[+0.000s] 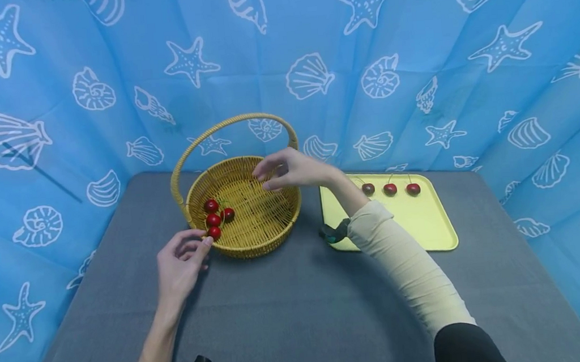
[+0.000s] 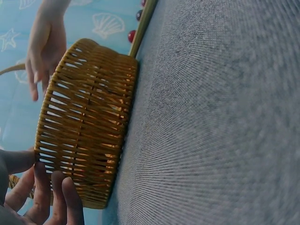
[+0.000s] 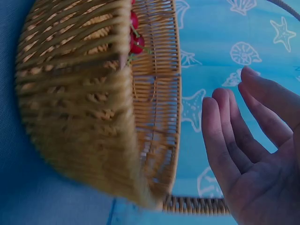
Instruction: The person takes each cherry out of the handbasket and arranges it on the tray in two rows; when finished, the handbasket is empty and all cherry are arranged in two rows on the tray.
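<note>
My left hand (image 1: 178, 265) pinches the near left rim of a round wicker basket (image 1: 252, 251), its thumb and fingertips on either side of the edge in the left wrist view. Several red cherries (image 1: 213, 220) with green stems lie inside at the basket's left, close by those fingers. Over the basket's right side hovers my right hand (image 1: 296, 169), fingers loosely bent and nothing between them. In the right wrist view its fingers (image 3: 215, 136) are spread apart from the thumb, away from the wicker.
To the basket's right, a yellow tray (image 1: 416, 228) lies on the grey cloth-covered table (image 1: 290, 317), with three dark red cherries (image 1: 390, 189) along its far side. The basket's tall arched handle (image 1: 234, 119) rises behind the right hand. A blue shell-print curtain (image 1: 259, 52) hangs around the table.
</note>
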A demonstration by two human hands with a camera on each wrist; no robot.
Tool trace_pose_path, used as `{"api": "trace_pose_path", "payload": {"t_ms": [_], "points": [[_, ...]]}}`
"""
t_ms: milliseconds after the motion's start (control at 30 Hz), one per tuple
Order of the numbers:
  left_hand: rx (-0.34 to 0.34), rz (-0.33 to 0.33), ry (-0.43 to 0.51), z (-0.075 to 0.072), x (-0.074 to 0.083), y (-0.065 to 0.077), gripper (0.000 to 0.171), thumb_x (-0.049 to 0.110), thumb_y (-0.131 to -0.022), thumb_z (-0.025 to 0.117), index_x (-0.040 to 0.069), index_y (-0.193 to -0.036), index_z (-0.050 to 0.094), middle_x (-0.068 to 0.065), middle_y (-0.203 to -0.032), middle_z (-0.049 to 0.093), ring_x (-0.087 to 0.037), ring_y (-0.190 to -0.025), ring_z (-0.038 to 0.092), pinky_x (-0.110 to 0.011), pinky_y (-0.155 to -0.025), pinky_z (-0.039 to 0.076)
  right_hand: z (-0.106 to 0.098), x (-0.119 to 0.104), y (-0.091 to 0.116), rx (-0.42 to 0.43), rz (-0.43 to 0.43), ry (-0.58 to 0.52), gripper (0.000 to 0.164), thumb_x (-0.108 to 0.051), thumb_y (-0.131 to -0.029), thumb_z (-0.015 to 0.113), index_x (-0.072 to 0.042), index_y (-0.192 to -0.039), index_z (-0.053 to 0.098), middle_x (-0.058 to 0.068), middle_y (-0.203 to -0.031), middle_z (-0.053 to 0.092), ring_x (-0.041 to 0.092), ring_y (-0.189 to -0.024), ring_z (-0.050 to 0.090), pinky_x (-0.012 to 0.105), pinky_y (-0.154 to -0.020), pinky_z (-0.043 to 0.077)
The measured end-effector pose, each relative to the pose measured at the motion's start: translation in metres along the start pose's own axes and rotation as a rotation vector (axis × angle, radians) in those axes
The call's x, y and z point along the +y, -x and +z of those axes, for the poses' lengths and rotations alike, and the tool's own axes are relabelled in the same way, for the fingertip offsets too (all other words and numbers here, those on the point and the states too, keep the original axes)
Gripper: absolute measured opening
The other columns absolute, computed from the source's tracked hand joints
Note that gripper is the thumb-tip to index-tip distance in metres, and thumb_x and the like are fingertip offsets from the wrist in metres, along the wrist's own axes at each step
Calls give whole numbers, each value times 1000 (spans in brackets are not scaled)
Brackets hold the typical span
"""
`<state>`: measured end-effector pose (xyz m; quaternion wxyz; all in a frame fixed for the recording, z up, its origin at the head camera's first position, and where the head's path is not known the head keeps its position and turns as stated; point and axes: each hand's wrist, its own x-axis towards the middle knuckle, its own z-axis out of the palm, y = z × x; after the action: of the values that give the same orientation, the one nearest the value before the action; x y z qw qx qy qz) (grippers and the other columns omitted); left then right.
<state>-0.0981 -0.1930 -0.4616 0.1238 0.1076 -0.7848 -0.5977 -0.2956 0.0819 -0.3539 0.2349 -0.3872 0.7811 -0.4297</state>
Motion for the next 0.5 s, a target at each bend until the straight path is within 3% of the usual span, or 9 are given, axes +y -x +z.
{"api": "trace_pose_path", "payload": {"t_ms": [333, 500], "points": [[-7, -10, -1, 0, 1, 0, 29, 27, -102, 79, 8, -123, 72, -14, -94, 77, -18, -76, 75, -31, -63, 66, 14, -3, -40, -56, 57, 9, 40, -12, -101, 78, -7, -139, 69, 14, -136, 72, 27, -122, 72, 41, -97, 68], [-6, -6, 6, 0, 1, 1, 29, 27, -102, 79, 7, -123, 72, -12, -92, 76, -17, -75, 75, -31, -62, 66, 21, -2, -54, -69, 90, -61, 38, -10, -101, 77, -5, -139, 69, 20, -139, 69, 28, -125, 70, 45, -101, 67]]}}
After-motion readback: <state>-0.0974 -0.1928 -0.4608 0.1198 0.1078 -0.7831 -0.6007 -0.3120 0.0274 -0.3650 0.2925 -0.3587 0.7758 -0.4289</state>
